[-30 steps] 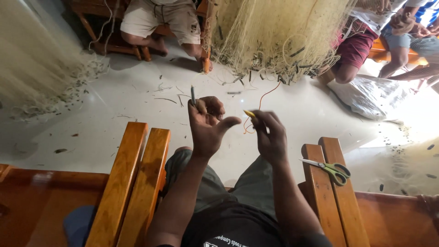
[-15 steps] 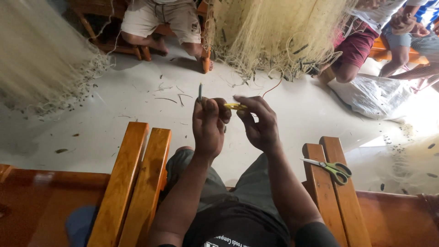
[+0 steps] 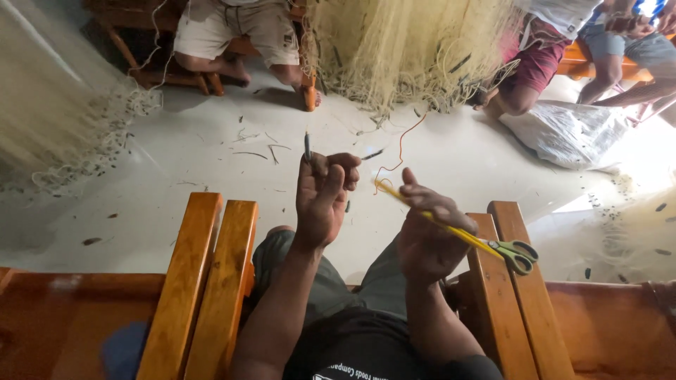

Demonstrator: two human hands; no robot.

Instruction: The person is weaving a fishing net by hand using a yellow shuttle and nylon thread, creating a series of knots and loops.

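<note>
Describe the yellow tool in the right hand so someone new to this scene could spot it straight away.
Start at the two slatted wooden armrests either side of the seated person's lap. Above the right one, the right hand grips a flat yellow netting needle, its tip pointing up-left toward the left hand. It is long, thin and yellow, unlike the green-handled scissors on that armrest or the short dark piece the left hand pinches.

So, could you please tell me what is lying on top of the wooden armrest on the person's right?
A pair of scissors with green-yellow handles lies on the right armrest. The right hand, holding a yellow netting needle, covers the blade tips, so they cannot be seen.
</note>
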